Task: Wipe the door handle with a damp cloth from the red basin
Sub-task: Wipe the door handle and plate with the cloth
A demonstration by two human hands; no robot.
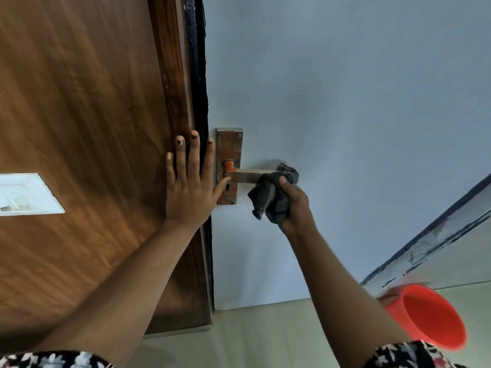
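pale floor tiles carry the red basin [427,318] at your lower right. your left hand [187,185] lies flat, fingers straight, on the wooden door frame [170,75]. your right hand [293,201] clenches the cloth [273,195] around the handle [252,176] tip. wiping is under way; next, draw the cloth toward the backplate [229,147].

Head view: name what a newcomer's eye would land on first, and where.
The right hand grips a dark grey cloth wrapped over the free end of the metal lever door handle, at centre. The left hand lies flat on the wooden door frame beside it. A red basin sits at lower right.
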